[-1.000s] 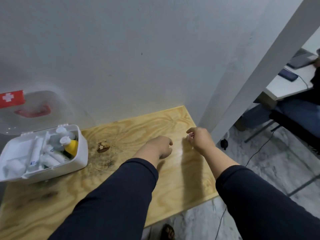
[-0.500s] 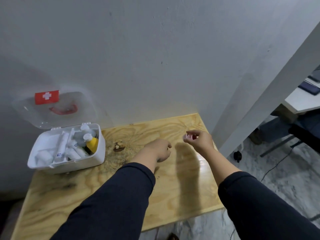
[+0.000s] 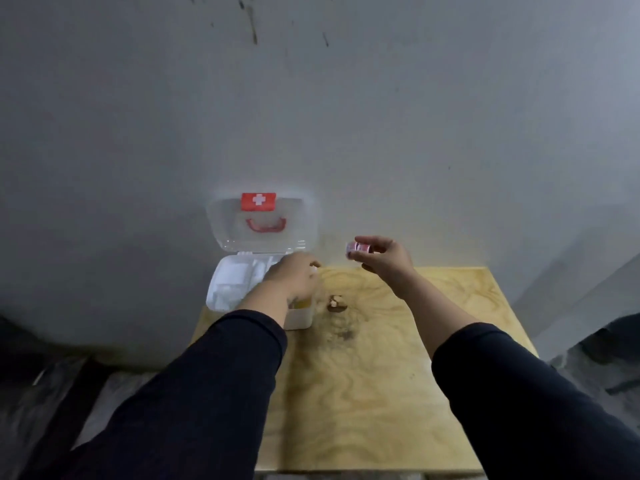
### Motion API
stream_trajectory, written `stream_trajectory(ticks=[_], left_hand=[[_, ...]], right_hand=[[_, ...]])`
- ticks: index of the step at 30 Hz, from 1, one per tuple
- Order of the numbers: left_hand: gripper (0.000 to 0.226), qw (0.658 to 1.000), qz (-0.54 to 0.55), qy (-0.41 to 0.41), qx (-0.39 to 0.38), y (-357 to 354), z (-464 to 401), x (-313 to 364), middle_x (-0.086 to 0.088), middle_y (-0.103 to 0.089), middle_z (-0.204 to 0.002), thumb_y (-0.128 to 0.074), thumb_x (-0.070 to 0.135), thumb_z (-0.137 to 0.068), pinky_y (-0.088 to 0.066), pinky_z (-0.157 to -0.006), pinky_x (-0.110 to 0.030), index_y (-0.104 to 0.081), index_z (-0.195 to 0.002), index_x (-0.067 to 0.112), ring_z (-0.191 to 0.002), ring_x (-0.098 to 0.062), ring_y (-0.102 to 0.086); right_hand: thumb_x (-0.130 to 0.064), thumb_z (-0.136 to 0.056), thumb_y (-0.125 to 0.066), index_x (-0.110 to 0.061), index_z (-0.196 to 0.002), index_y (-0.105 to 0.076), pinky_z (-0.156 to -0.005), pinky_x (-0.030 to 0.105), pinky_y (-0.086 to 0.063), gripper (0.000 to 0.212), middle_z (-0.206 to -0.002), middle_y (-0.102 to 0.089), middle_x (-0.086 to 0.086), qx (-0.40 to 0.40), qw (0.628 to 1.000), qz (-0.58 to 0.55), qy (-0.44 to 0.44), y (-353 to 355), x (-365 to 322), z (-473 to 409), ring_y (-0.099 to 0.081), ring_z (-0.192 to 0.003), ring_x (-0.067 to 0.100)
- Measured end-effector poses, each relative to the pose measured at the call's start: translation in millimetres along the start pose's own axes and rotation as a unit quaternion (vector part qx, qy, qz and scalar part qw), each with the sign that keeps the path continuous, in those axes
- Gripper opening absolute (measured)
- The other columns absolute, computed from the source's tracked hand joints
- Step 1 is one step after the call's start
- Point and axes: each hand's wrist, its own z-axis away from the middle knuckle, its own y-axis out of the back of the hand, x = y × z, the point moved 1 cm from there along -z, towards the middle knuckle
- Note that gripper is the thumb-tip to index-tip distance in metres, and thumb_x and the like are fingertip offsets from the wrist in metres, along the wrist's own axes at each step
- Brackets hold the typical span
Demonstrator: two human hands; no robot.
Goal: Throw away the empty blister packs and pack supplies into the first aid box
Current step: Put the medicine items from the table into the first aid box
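The open first aid box (image 3: 228, 289) sits at the tabletop's (image 3: 381, 393) far left corner. The left hand (image 3: 294, 280) hovers over it, loosely curled, grip unclear. The right hand (image 3: 382, 259) pinches a small red-and-white item (image 3: 356, 248) above the far edge.

A plywood table (image 3: 381, 393) stood against a grey wall (image 3: 311, 116), its pale top showing swirling grain. A small brown scrap (image 3: 335, 303) lay on the wood near the far edge, with a dark stain (image 3: 344, 334) smudged just in front of it. Dark streaks (image 3: 254, 27) marked the wall high up. Left of the table the floor (image 3: 52, 393) was dim and blurred. At the right edge a pale grey surface (image 3: 588, 289) slanted upward.
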Motion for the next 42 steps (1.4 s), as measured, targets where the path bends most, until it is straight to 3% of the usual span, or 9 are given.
stream_trajectory(ticks=[7, 10, 13, 15, 19, 24, 29, 35, 42], left_hand=[[0.072, 0.994, -0.075, 0.068, 0.036, 29, 8, -112, 0.001, -0.019, -0.162, -0.063, 0.033, -0.091, -0.028, -0.117, -0.04, -0.027, -0.152, 0.019, -0.147, -0.025, -0.02], [0.096, 0.993, -0.058, 0.1, 0.011, 27, 8, -152, 0.0, -0.011, -0.163, -0.07, 0.05, -0.082, -0.027, -0.117, -0.044, -0.016, -0.154, 0.017, -0.149, -0.025, -0.015], [0.112, 0.994, 0.024, 0.105, -0.003, 22, 2, -175, -0.001, -0.02, -0.16, -0.08, 0.055, -0.068, -0.034, -0.114, -0.045, -0.017, -0.154, 0.022, -0.146, -0.026, -0.026], [0.115, 0.995, 0.057, 0.085, 0.0, 20, -1, -182, -0.001, -0.031, -0.155, -0.081, 0.057, -0.059, -0.04, -0.11, -0.044, -0.02, -0.151, 0.028, -0.141, -0.025, -0.036], [0.12, 0.996, 0.065, 0.051, -0.027, 16, -2, -188, -0.001, -0.019, -0.158, -0.08, 0.054, -0.066, -0.038, -0.111, -0.045, -0.003, -0.154, 0.027, -0.143, -0.024, -0.031], [0.125, 0.993, 0.115, 0.038, -0.015, 8, -3, -198, 0.005, -0.015, -0.16, -0.08, 0.056, -0.063, -0.04, -0.11, -0.045, -0.001, -0.155, 0.028, -0.145, -0.022, -0.029], [0.125, 0.992, 0.121, 0.023, -0.022, 4, -5, -202, 0.006, -0.005, -0.164, -0.078, 0.056, -0.068, -0.035, -0.115, -0.044, 0.003, -0.156, 0.021, -0.149, -0.019, -0.02], [0.123, 0.992, 0.12, 0.023, -0.02, 0, -6, -204, 0.011, -0.007, -0.163, -0.076, 0.062, -0.066, -0.038, -0.113, -0.045, 0.0, -0.156, 0.027, -0.148, -0.017, -0.026], [0.127, 0.993, 0.118, 0.022, -0.011, 0, -7, -205, 0.014, -0.011, -0.161, -0.067, 0.076, -0.051, -0.038, -0.113, -0.045, -0.006, -0.154, 0.033, -0.148, -0.014, -0.023]], right_hand=[[-0.019, -0.069, -0.084, -0.018, -0.103, -0.074, -0.09, 0.039, -0.057, 0.036, -0.09, -0.068, -0.001, -0.047, 0.984, 0.154, 0.078, -109, -22, -14, -0.062, -0.086, 0.014], [-0.02, -0.071, -0.083, -0.016, -0.108, -0.073, -0.083, 0.031, -0.056, 0.038, -0.089, -0.066, -0.001, -0.069, 0.976, 0.188, 0.088, -151, -25, -16, -0.059, -0.081, 0.012], [-0.019, -0.074, -0.08, -0.015, -0.11, -0.072, -0.067, 0.009, -0.046, 0.037, -0.095, -0.068, 0.001, -0.09, 0.959, 0.245, 0.108, -185, -21, -21, -0.059, -0.081, 0.009], [-0.02, -0.076, -0.078, -0.014, -0.109, -0.072, -0.061, 0.004, -0.042, 0.035, -0.103, -0.071, 0.002, -0.089, 0.945, 0.288, 0.125, -204, -19, -25, -0.059, -0.084, 0.009], [-0.019, -0.082, -0.067, -0.015, -0.11, -0.072, -0.086, 0.028, -0.051, 0.029, -0.112, -0.072, 0.005, -0.082, 0.902, 0.398, 0.146, -235, -15, -30, -0.066, -0.102, 0.022], [-0.011, -0.089, -0.053, -0.015, -0.112, -0.071, -0.088, 0.03, -0.049, 0.029, -0.116, -0.069, 0.008, -0.089, 0.863, 0.472, 0.159, -261, -5, -32, -0.062, -0.108, 0.027], [-0.01, -0.085, -0.064, -0.011, -0.115, -0.069, -0.089, 0.03, -0.048, 0.03, -0.119, -0.057, 0.011, -0.082, 0.869, 0.462, 0.157, -266, -11, -33, -0.063, -0.102, 0.028], [-0.03, -0.078, -0.076, -0.012, -0.104, -0.071, -0.083, 0.031, -0.055, 0.033, -0.106, -0.071, 0.007, -0.092, 0.872, 0.469, 0.105, -242, -20, -33, -0.067, -0.095, 0.022], [-0.007, -0.08, -0.067, -0.015, -0.124, -0.062, -0.092, 0.035, -0.054, 0.045, -0.118, -0.069, 0.009, -0.107, 0.852, 0.502, 0.101, -245, -6, -27, -0.064, -0.107, 0.025]])
